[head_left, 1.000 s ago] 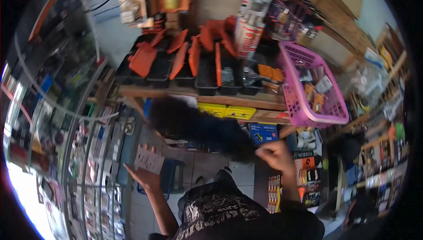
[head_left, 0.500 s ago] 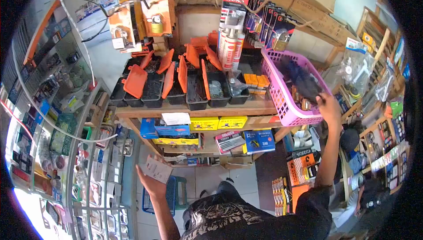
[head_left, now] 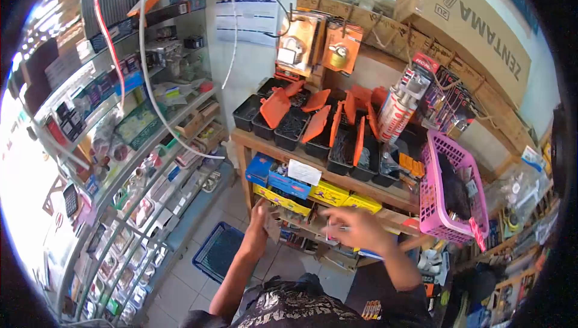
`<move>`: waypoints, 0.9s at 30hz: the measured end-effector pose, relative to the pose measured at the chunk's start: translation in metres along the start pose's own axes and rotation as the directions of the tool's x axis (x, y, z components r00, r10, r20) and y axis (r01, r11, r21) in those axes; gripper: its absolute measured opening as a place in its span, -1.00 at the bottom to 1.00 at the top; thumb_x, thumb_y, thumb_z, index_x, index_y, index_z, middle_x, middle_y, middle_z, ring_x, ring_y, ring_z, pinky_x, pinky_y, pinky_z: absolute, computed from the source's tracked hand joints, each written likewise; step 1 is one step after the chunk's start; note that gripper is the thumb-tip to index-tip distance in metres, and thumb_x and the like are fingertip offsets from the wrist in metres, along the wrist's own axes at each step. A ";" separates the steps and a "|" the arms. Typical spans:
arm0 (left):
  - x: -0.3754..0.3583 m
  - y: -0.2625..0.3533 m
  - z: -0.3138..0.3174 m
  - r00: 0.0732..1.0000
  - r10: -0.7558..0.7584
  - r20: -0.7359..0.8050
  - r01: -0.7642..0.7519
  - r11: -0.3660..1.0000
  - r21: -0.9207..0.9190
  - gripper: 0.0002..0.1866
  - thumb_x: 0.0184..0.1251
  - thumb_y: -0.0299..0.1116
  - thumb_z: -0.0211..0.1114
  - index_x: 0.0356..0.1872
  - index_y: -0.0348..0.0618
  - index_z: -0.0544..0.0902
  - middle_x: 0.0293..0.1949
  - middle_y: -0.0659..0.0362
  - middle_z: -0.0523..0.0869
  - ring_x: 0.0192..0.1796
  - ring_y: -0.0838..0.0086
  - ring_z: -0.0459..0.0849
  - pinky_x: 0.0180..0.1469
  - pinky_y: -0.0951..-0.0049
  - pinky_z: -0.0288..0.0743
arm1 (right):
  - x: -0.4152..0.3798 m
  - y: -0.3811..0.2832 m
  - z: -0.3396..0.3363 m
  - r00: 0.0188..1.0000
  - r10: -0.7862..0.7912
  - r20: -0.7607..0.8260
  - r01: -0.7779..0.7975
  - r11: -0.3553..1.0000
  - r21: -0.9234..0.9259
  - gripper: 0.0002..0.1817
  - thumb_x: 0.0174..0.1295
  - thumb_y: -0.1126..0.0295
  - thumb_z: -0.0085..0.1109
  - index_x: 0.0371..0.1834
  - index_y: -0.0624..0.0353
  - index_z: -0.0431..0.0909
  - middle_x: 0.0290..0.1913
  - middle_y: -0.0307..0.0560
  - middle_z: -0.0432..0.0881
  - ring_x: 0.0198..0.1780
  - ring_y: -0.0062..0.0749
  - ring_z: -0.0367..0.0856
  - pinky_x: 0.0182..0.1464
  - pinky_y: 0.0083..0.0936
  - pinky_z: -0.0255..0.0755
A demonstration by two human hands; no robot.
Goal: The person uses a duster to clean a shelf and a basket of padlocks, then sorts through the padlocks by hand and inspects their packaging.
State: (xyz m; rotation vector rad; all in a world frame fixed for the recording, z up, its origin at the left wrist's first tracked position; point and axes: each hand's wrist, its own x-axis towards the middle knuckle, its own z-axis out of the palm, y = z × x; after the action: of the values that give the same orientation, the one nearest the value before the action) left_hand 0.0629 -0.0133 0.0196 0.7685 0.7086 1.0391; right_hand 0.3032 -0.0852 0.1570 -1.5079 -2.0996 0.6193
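My left hand (head_left: 257,233) is closed around a small pale card (head_left: 273,228) with faint print, now seen nearly edge-on. Across from it, in front of the shelves, my right hand (head_left: 361,229) has its fingers drawn together. Something small and thin seems to be between those fingertips, too blurred to name. A gap separates the two hands. Behind them, yellow boxes (head_left: 329,194) and a blue box (head_left: 289,182) sit on the shelf under the wooden counter. To the right stands a pink basket (head_left: 428,204) holding dark items, with a pink piece over its front rim.
Black bins (head_left: 288,136) with orange lids (head_left: 316,122) line the wooden counter (head_left: 385,191). White sealant tubes (head_left: 394,114) and packaged padlocks (head_left: 338,57) are behind them. A blue crate (head_left: 208,262) is on the tiled floor. A glass display case (head_left: 129,207) runs along the left.
My right hand has left the pink basket and come down and left, close to my left hand. The card in my left hand has turned edge-on. The view has swung left.
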 end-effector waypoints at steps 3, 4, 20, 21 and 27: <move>0.008 0.015 0.026 0.992 0.075 0.100 -0.090 0.984 0.156 -0.34 0.59 0.02 -0.15 0.53 -0.09 -0.04 0.33 0.05 0.31 0.37 0.30 0.31 0.42 0.28 0.13 | 0.033 -0.006 0.048 0.982 -0.184 0.048 0.190 0.962 -0.194 -0.45 0.15 -0.09 0.32 -0.04 0.17 0.61 -0.41 0.09 0.67 -0.35 -0.06 0.70 -0.27 -0.25 0.54; 0.009 0.024 0.037 0.976 0.134 0.172 -0.176 0.950 0.257 -0.35 0.60 -0.03 -0.14 0.53 -0.12 -0.06 0.35 0.04 0.28 0.38 0.30 0.30 0.44 0.31 0.08 | 0.041 -0.014 0.050 0.980 -0.194 0.037 0.198 0.957 -0.212 -0.47 0.13 -0.06 0.36 -0.11 0.21 0.62 -0.44 0.08 0.67 -0.37 -0.11 0.70 -0.27 -0.28 0.53; 0.061 0.249 0.183 0.550 0.708 0.443 -0.832 0.414 0.370 -0.57 0.47 -0.30 0.17 0.20 -0.44 0.48 -0.49 0.20 0.67 -0.60 0.71 0.51 -0.58 0.61 0.38 | 0.127 -0.094 -0.135 0.862 -0.106 -0.497 0.372 0.798 0.475 -0.66 0.40 0.19 0.06 -0.14 0.29 0.60 -0.49 -0.20 0.61 -0.63 -0.56 0.58 -0.65 -0.71 0.37; 0.065 0.254 0.188 0.587 0.692 0.420 -0.809 0.498 0.312 -0.56 0.46 -0.30 0.18 0.20 -0.43 0.49 -0.51 0.19 0.68 -0.67 0.72 0.47 -0.67 0.61 0.32 | 0.134 -0.095 -0.140 0.874 -0.067 -0.482 0.347 0.779 0.522 -0.68 0.39 0.20 0.07 -0.14 0.29 0.59 -0.48 -0.19 0.62 -0.61 -0.55 0.59 -0.64 -0.69 0.37; 0.094 0.262 0.191 0.621 0.659 0.423 -0.782 0.555 0.284 -0.52 0.44 -0.27 0.20 0.22 -0.44 0.47 -0.48 0.15 0.70 -0.69 0.71 0.47 -0.70 0.62 0.30 | 0.150 -0.096 -0.149 0.888 -0.016 -0.460 0.324 0.731 0.601 -0.72 0.37 0.23 0.08 -0.14 0.26 0.59 -0.46 -0.17 0.62 -0.58 -0.52 0.59 -0.62 -0.64 0.38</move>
State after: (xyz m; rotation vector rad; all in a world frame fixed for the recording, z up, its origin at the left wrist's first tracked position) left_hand 0.1254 0.1129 0.3263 1.6875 0.3623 1.5043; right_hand 0.2824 0.0426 0.3503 -0.9049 -1.4214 0.7757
